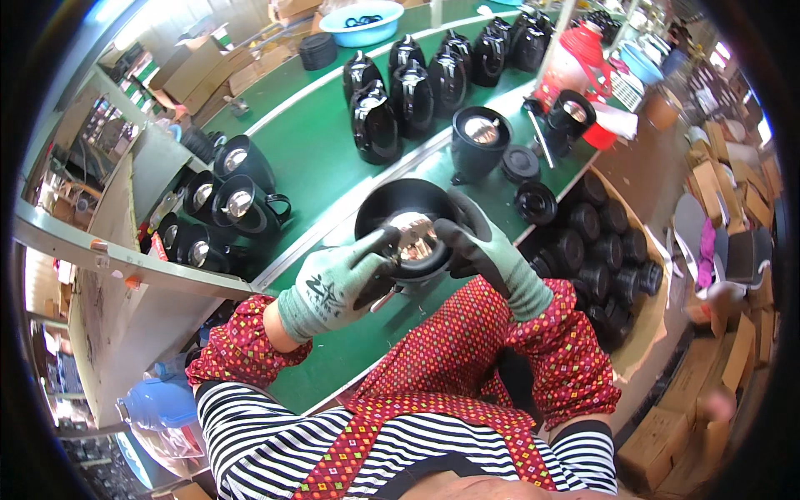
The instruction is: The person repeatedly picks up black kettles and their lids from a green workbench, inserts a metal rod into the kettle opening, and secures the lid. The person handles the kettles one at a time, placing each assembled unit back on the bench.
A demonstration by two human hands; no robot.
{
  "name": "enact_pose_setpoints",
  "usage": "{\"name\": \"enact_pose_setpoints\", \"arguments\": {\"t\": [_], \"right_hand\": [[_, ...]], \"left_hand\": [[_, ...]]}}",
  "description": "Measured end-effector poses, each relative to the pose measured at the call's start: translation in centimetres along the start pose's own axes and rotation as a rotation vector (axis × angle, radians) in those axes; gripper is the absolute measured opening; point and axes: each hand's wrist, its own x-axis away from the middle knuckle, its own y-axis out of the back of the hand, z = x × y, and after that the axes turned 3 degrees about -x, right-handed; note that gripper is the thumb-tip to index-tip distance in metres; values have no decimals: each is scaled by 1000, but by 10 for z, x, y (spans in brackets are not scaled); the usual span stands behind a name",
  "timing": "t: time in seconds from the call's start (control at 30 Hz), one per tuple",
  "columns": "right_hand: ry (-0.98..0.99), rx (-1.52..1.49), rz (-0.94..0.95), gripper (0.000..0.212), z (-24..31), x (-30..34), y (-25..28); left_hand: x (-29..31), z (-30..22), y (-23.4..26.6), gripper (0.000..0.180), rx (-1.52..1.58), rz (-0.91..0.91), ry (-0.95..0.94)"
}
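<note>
A black jug (393, 202) with a shiny metal inside is in front of me, its wide mouth facing up toward me. My left hand (337, 286), in a pale green glove with dark fingertips, grips its left rim, fingers curled over the edge. On the opposite rim my right hand (490, 250), gloved alike, is closed with its fingers at the opening. Just beyond stands another open black jug (481, 143). Near it on the green table (325, 179) lie a round black lid (521, 164) and a black ring-shaped part (535, 203).
Several glossy black jugs (377, 125) stand farther back. More open jugs (237, 200) cluster at the left beside a metal rail (125, 254). A carton (646, 350) of black lids is at my right. A red flask (581, 50) and a blue basin (362, 25) stand behind.
</note>
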Motion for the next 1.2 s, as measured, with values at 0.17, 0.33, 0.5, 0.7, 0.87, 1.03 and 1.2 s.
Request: {"name": "enact_pose_setpoints", "arguments": {"t": [0.17, 0.33, 0.5, 0.7, 0.87, 1.03, 1.2], "right_hand": [[47, -214, 104, 62, -16, 39, 34], [85, -614, 27, 48, -45, 82, 65], [557, -122, 38, 43, -86, 111, 88], [420, -305, 297, 57, -96, 104, 71], [82, -519, 145, 56, -83, 50, 84], [-73, 350, -992, 62, -135, -77, 201], [-435, -11, -956, 60, -203, -133, 276]], "left_hand": [[-20, -27, -11, 56, 136, -58, -242], [-3, 15, -70, 74, 637, -280, 268], [6, -2, -120, 109, 1472, 3, 348], [16, -29, -159, 76, 1464, -40, 540], [21, -23, -160, 72, 1926, -107, 704], [17, -9, -144, 68, 2202, -182, 760], [8, -1, -142, 65, 2273, -247, 807]]}}
